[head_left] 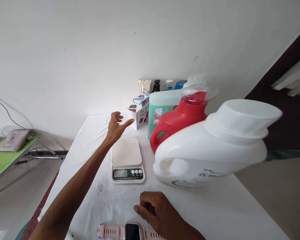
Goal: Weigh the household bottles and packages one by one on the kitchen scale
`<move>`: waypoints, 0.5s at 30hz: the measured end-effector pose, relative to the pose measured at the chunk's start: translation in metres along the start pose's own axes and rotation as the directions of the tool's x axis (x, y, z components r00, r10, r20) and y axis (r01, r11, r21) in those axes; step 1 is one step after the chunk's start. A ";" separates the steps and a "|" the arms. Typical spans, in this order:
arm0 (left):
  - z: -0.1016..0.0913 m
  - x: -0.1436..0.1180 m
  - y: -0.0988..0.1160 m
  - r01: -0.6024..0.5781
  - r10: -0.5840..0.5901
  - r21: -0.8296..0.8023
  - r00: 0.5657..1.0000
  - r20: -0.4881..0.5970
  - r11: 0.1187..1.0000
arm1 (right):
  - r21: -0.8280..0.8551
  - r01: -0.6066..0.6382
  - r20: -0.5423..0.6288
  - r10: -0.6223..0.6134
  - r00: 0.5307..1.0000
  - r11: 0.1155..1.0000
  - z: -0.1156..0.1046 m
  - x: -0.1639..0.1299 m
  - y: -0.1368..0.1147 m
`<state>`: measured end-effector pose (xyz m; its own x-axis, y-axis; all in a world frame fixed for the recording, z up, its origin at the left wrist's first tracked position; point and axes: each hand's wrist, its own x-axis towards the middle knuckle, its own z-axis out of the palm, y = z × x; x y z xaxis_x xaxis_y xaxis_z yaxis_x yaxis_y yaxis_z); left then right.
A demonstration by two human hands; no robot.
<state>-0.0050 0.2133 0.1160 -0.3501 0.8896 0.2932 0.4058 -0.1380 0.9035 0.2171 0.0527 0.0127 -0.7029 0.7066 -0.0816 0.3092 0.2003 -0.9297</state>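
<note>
My left hand (117, 126) is stretched out past the scale, its fingers and thumb apart and nothing in it. Closest to it is a white box with "Super Meal" on its side (143, 116), topped by a small blue-and-white box (141, 99). A white kitchen scale (127, 152) lies below that hand, its platform bare. Near the front edge, my right hand (157, 211) is curled into a loose fist; I see nothing in it. A smartwatch with a pink strap (132, 231) lies flat beside it, partly covered by the hand and forearm.
On the right of the white-clothed table (90, 196) stand a large white jug (205, 153), a red jug (177, 116) and a green container (152, 100). Several small bottles and a beige tube (145, 85) line the wall. A green table (12, 156) stands at left.
</note>
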 end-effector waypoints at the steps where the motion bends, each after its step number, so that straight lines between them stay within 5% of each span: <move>1: 0.006 0.011 -0.004 -0.001 -0.001 0.055 1.000 0.021 0.998 | -0.001 -0.009 0.007 0.009 1.000 1.000 0.000 0.000 0.000; 9: 0.064 0.060 -0.026 0.043 -0.087 0.344 0.990 0.113 0.938 | 0.046 -0.028 0.030 0.027 0.999 0.999 0.002 0.003 0.012; 15: 0.063 0.068 -0.030 0.096 -0.131 0.375 0.989 0.067 0.922 | 0.050 -0.035 0.018 0.034 0.999 0.998 0.001 0.001 0.013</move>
<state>0.0122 0.3060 0.0887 -0.3426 0.9273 0.1510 0.6573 0.1217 0.7437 0.2194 0.0555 0.0005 -0.7033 0.7007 -0.1198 0.3011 0.1410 -0.9431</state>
